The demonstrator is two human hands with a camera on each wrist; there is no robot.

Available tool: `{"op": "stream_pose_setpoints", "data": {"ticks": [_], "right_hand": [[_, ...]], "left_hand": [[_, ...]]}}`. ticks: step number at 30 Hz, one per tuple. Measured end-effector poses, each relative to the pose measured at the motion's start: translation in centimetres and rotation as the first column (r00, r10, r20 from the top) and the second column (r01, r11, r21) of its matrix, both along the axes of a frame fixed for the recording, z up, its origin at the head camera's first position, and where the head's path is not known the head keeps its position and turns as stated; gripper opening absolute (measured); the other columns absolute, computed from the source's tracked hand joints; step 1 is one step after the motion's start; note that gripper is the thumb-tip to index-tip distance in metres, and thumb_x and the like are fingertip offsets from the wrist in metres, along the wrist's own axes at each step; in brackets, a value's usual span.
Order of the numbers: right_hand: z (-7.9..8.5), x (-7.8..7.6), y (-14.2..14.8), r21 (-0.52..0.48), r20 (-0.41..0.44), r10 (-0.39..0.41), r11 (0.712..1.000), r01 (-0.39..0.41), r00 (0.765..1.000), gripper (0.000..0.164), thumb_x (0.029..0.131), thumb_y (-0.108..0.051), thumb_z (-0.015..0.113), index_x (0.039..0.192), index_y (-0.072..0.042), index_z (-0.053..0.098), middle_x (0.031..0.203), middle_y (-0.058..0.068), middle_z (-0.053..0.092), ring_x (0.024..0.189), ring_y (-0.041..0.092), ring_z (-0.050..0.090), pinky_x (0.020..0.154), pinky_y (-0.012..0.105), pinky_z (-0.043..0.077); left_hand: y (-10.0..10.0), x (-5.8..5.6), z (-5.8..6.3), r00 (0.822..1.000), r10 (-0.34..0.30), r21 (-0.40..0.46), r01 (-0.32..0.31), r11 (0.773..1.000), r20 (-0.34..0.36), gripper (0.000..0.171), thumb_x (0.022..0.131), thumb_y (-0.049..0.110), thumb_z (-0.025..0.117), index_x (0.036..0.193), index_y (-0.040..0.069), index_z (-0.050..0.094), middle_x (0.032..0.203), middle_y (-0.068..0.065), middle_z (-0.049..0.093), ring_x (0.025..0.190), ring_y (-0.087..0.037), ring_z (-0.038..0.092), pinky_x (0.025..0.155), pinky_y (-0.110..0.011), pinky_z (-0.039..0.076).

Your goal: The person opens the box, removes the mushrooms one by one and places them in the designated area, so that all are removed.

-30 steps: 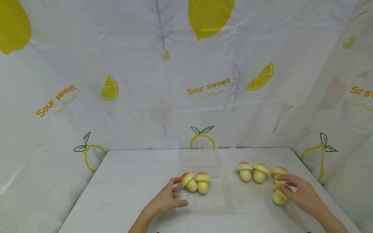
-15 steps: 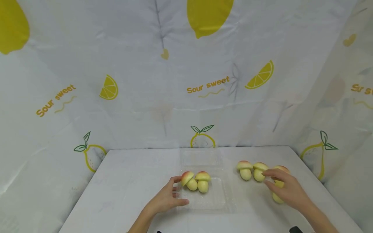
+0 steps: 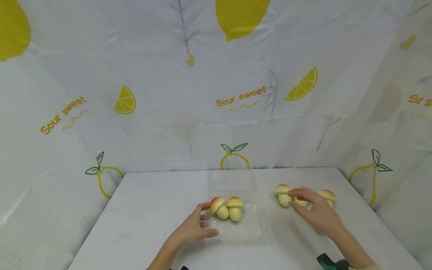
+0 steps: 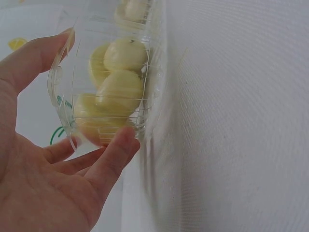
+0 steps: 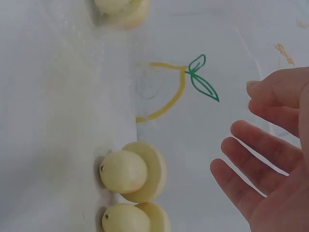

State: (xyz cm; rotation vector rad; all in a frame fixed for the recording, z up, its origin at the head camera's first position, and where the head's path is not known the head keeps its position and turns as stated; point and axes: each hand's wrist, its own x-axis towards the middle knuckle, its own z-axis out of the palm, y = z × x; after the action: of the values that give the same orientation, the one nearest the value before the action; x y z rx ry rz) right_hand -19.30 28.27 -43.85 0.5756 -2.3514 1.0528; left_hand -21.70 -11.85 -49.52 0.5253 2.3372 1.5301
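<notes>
My left hand (image 3: 192, 228) holds the left side of a clear plastic box (image 3: 243, 229), thumb and fingers spread along its wall (image 4: 60, 79). Inside the box lie two mushroom-shaped pieces, pale yellow with reddish caps: one tilted (image 3: 217, 208), one straighter (image 3: 235, 210). Over the right part of the table, my right hand (image 3: 315, 212) is empty, its fingers loosely bent. Its fingertips overlap two more mushroom-shaped pieces, a left one (image 3: 283, 195) and a partly covered one (image 3: 301, 203). In the right wrist view this pair (image 5: 124, 171) sits below and apart from the fingers.
Another mushroom-shaped piece (image 3: 328, 195) lies behind the right hand; a further one is mostly hidden by that hand. The box's clear lid (image 3: 233, 182) lies folded back toward the lemon-print curtain (image 3: 168, 131), which hangs at the white table's (image 3: 141, 202) far edge.
My right hand has moved left, from the rightmost mushroom-shaped pieces to over the pair nearer the box. My left hand has kept its place on the box.
</notes>
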Motion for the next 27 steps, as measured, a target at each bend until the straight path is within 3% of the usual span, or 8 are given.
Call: {"op": "stream_pose_setpoints", "data": {"ticks": [6,11,14,19,27], "right_hand": [[0.2,-0.6,-1.9,-0.025,0.025,-0.006,1.000,0.007,1.000,0.025,0.083,0.001,0.081,0.106,-0.008,0.075,0.108,0.005,0.071,0.100,0.001,0.059,0.085,0.010,0.049],[0.1,-1.1,-3.2,0.010,0.055,-0.028,1.000,0.027,0.998,0.022,0.086,-0.006,0.081,0.107,-0.010,0.076,0.114,0.004,0.071,0.099,0.011,0.065,0.085,0.014,0.052],[0.0,-1.3,-3.9,-0.010,0.067,-0.004,1.000,0.005,0.998,0.023,0.087,-0.006,0.080,0.108,-0.012,0.075,0.113,0.002,0.071,0.099,0.015,0.067,0.086,0.016,0.053],[-0.2,-1.9,-5.2,-0.026,0.040,0.038,0.999,-0.037,0.998,0.024,0.085,-0.001,0.080,0.107,-0.009,0.075,0.110,0.002,0.071,0.102,0.011,0.062,0.085,0.019,0.054],[-0.7,-2.8,-7.0,-0.019,0.079,0.067,0.998,-0.066,0.995,0.025,0.085,-0.003,0.080,0.109,-0.007,0.073,0.109,0.002,0.071,0.103,0.020,0.064,0.085,0.038,0.060]], "left_hand": [[-0.1,0.1,0.1,1.000,0.007,-0.006,-0.007,1.000,0.002,0.089,0.082,0.028,0.087,0.151,0.010,0.034,0.157,-0.017,0.036,0.131,-0.045,0.050,0.104,-0.055,0.047],[0.0,0.1,0.1,1.000,0.010,-0.015,-0.009,1.000,0.007,0.089,0.082,0.028,0.087,0.152,0.012,0.034,0.157,-0.016,0.036,0.131,-0.044,0.049,0.104,-0.054,0.047],[0.1,0.0,0.0,1.000,0.007,-0.019,-0.007,1.000,0.005,0.089,0.082,0.028,0.086,0.152,0.012,0.034,0.158,-0.015,0.036,0.132,-0.043,0.049,0.105,-0.053,0.047],[0.2,-0.1,0.0,1.000,0.005,-0.018,-0.005,1.000,-0.002,0.089,0.082,0.029,0.087,0.152,0.011,0.034,0.157,-0.016,0.037,0.131,-0.043,0.050,0.105,-0.052,0.048],[0.0,0.0,0.1,1.000,0.016,-0.021,-0.016,1.000,0.005,0.089,0.082,0.027,0.087,0.152,0.010,0.034,0.157,-0.018,0.036,0.130,-0.044,0.050,0.104,-0.054,0.048]]}}
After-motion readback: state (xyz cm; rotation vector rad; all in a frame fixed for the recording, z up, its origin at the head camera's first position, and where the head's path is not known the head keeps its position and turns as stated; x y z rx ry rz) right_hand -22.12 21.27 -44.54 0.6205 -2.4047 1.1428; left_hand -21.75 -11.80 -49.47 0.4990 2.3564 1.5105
